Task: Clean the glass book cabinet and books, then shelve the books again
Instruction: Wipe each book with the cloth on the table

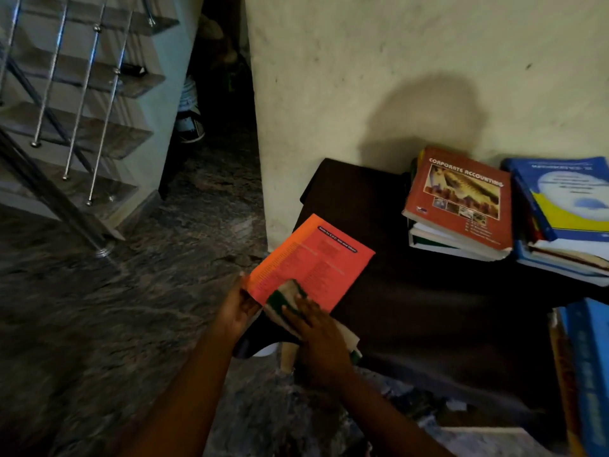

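Note:
An orange-red paperback [313,262] lies tilted, back cover up, over the near left corner of a dark brown seat [412,291]. My left hand [237,311] grips the book's near left corner. My right hand [316,334] lies flat on a green and white cloth [286,301] and presses it on the cover's near edge. A red "Corporate Accounting" book [458,199] tops a stack at the back of the seat. A blue and yellow book [566,199] tops another stack at the right.
A blue book pile [586,374] stands at the right edge. A cream wall [395,77] rises behind the seat. Stairs with a steel railing [72,103] fill the upper left, over a dark marbled floor [115,308]. No glass cabinet is in view.

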